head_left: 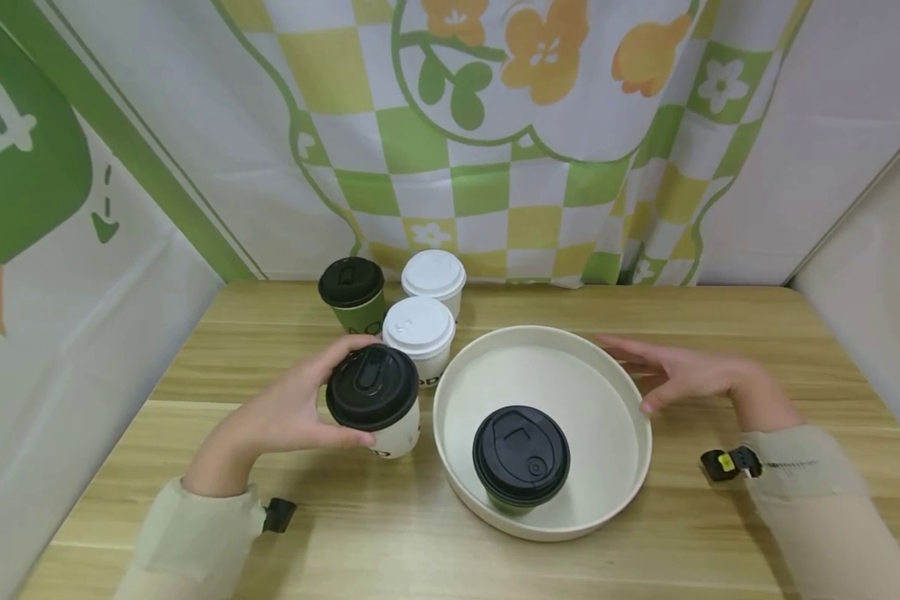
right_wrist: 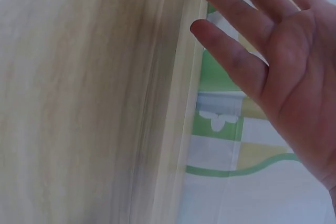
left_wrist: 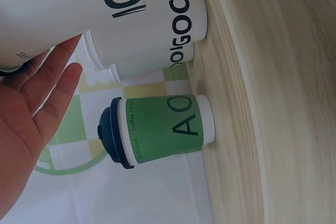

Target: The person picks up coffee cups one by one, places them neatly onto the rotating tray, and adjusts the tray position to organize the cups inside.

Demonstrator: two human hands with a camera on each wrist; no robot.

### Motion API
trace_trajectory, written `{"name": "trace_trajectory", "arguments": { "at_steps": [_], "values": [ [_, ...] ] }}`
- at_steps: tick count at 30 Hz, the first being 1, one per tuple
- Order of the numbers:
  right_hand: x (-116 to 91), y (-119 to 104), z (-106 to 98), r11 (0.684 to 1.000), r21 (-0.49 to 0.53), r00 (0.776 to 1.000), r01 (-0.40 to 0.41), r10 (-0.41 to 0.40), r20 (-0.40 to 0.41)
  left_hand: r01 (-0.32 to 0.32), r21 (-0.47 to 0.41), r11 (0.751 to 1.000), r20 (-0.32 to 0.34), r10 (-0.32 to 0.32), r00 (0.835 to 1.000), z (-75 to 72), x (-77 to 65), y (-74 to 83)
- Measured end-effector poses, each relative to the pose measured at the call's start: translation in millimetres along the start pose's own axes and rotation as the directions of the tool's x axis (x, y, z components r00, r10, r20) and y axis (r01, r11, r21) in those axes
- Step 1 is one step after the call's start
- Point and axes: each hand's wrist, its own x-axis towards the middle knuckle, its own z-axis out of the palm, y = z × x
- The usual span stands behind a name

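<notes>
My left hand (head_left: pixel 288 417) holds a white paper coffee cup (head_left: pixel 397 437) with a black lid near its top, thumb on the near side and fingers on the far side. In the left wrist view that cup (left_wrist: pixel 63 9) fills the top left corner, close to the fingers. To its right stands a round cream tray (head_left: pixel 457 492), with a black-lidded green cup (head_left: pixel 521 458) upright inside, toward the front. Beside the tray's right rim is my right hand (head_left: pixel 682 375), fingers spread and holding nothing; the right wrist view shows its palm (right_wrist: pixel 304 72) bare.
Behind the held cup stand two white-lidded white cups (head_left: pixel 420 329) and a green cup (head_left: pixel 360 315) with a dark lid. All rest on a wooden table (head_left: pixel 330 542). A checked curtain (head_left: pixel 480 192) hangs at the table's back edge, with white fabric walls at both sides.
</notes>
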Motion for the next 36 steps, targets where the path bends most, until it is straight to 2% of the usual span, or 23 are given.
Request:
{"name": "trace_trajectory", "arguments": {
  "at_steps": [9,21,36],
  "values": [
    [3.8,-0.6,0.1,0.999,0.03,0.999,-0.042,0.041,0.03,-0.001,-0.001,1.0,0.003,0.001,1.0,1.7,0.5,-0.1],
    [2.1,-5.2,5.6,0.996,0.015,0.996,-0.086,0.085,0.005,0.029,-0.024,0.999,0.003,-0.029,1.0,2.8,-1.1,1.5],
    [-9.4,-18.1,23.9,0.992,-0.058,0.993,-0.111,0.108,-0.045,0.015,-0.046,0.999,-0.003,-0.015,1.0,4.5,-2.6,1.5]
  ]
}}
